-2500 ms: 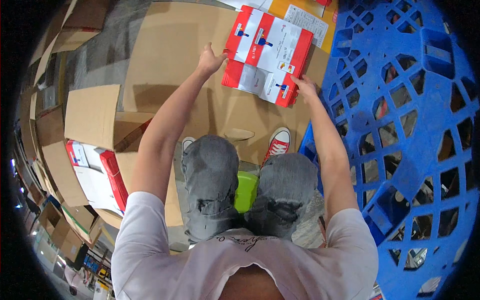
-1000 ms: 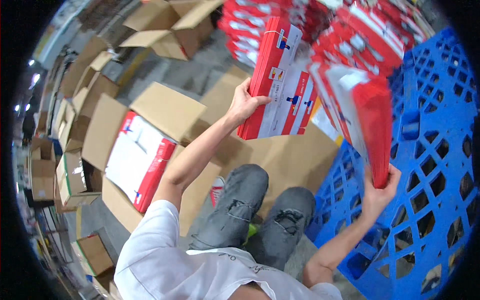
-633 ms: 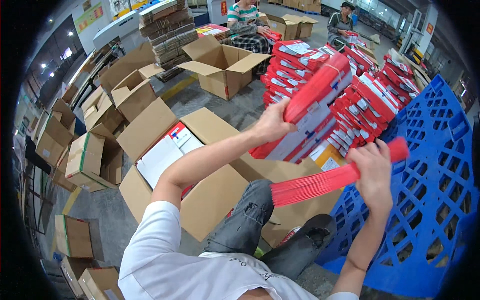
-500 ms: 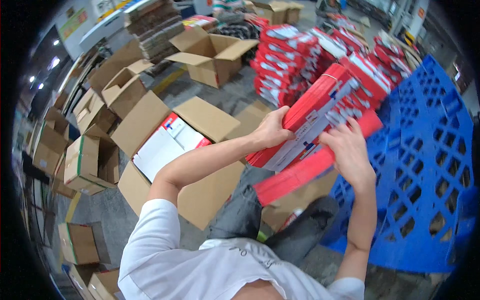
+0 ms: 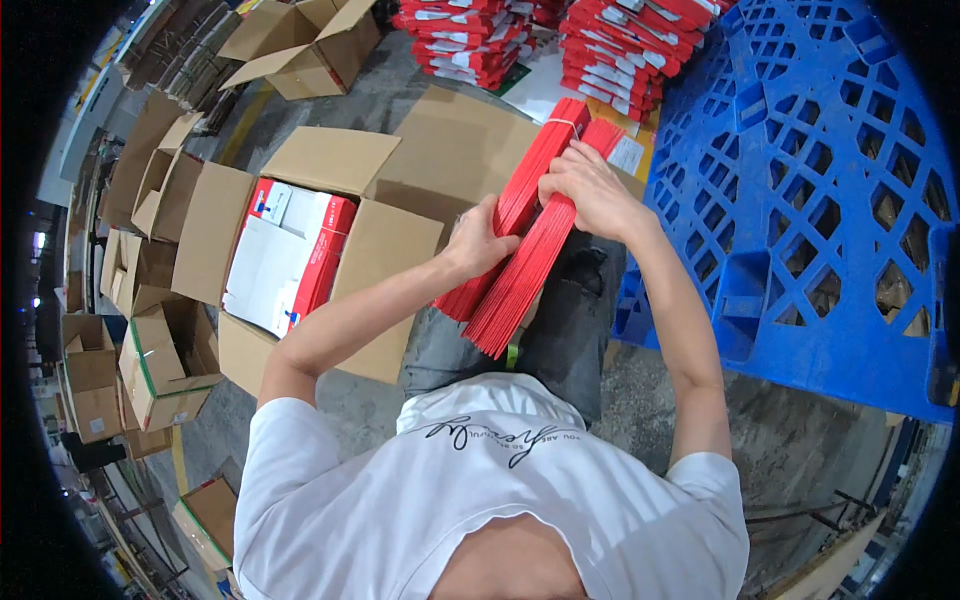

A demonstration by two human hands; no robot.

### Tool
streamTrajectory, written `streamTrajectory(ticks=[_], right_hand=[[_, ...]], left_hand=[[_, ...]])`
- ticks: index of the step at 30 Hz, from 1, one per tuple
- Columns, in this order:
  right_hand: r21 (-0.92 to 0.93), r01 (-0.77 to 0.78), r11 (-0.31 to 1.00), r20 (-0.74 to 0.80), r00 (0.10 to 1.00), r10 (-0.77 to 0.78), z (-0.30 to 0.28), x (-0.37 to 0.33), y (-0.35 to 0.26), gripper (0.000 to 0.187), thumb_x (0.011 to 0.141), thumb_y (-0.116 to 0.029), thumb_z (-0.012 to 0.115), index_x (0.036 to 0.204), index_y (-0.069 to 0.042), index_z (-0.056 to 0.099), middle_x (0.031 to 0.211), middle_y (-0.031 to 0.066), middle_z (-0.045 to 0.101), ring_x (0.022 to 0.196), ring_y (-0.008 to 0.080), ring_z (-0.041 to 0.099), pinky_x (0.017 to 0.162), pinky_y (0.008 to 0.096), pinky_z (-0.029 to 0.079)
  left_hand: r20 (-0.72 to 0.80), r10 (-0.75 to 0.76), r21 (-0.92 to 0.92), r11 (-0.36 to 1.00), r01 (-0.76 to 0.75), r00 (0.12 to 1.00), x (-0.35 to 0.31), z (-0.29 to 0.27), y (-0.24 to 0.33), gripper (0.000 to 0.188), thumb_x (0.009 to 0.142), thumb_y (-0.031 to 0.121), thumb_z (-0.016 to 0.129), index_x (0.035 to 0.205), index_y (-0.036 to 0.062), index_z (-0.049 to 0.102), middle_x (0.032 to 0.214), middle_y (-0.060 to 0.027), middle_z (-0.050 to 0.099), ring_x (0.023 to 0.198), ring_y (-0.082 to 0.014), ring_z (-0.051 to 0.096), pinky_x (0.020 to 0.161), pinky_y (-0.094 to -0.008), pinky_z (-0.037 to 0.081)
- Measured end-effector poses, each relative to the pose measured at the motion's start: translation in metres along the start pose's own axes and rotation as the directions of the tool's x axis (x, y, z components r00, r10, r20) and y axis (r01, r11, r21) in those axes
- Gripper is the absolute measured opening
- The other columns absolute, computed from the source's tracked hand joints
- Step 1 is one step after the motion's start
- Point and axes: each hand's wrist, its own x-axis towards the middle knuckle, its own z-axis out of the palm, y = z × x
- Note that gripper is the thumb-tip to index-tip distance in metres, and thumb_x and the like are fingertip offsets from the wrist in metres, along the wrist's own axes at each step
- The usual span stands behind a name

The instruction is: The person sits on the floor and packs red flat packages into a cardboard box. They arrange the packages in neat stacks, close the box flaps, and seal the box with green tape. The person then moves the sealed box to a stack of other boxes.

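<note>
Two thick bundles of flat red cardboard sleeves stand on edge side by side over my thighs, their red edges facing up. My left hand point(image 5: 480, 240) is closed round the left bundle point(image 5: 523, 195), which has a band near its far end. My right hand point(image 5: 592, 192) grips the right bundle point(image 5: 525, 275) near its upper half, fingers over its top. The bundles lean close together and slant from upper right to lower left. To the left is an open cardboard box point(image 5: 392, 262) holding red and white flat packs point(image 5: 268, 262).
Tall stacks of red and white packs point(image 5: 640, 50) stand ahead. A blue plastic pallet point(image 5: 800, 310) fills the right side. Several open cardboard boxes point(image 5: 165, 350) line the left, with another box point(image 5: 305, 65) farther off. Stacked flat cardboard point(image 5: 185, 60) lies at far left.
The bundles have come lower and nearer to me, turning so their red edges face up instead of the printed side. The right hand has shifted left, and the view has tilted down.
</note>
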Motion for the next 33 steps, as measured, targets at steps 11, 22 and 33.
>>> streamTrajectory(ticks=[11,22,33], right_hand=[[0.125,0.015,0.992,0.006,1.0,-0.016,-0.001,0.012,0.025,0.021,0.071,-0.01,0.082,0.086,-0.01,0.067,0.103,0.0066,0.063,0.118,0.031,0.055,0.117,0.0478,0.036],[0.082,-0.034,0.996,-0.195,0.98,0.049,0.018,0.009,0.045,0.038,0.068,-0.014,0.087,0.104,-0.015,0.073,0.137,0.0116,0.049,0.132,0.0355,0.046,0.113,0.0467,0.041],[0.98,-0.011,0.201,-0.17,0.491,0.854,0.115,-0.051,0.008,0.032,0.105,-0.014,0.061,0.133,0.002,0.061,0.111,0.0071,0.07,0.106,0.0133,0.065,0.091,0.029,0.053]], left_hand=[[0.032,-0.012,0.066,0.998,0.01,0.999,0.001,-0.007,0.014,0.052,0.086,0.024,0.077,0.117,-0.0064,0.049,0.108,-0.0268,0.067,0.104,-0.0344,0.067,0.093,-0.0445,0.052],[0.036,-0.022,0.064,0.998,0.02,0.999,0.005,-0.001,0.026,0.059,0.088,0.032,0.073,0.114,-0.0111,0.043,0.108,-0.0356,0.064,0.108,-0.0478,0.066,0.094,-0.0503,0.052],[0.275,0.754,0.236,0.548,-0.802,0.596,0.004,-0.014,0.048,0.052,0.096,0.03,0.068,0.143,0.0096,0.059,0.159,-0.0196,0.04,0.148,-0.0395,0.037,0.124,-0.0528,0.028]])
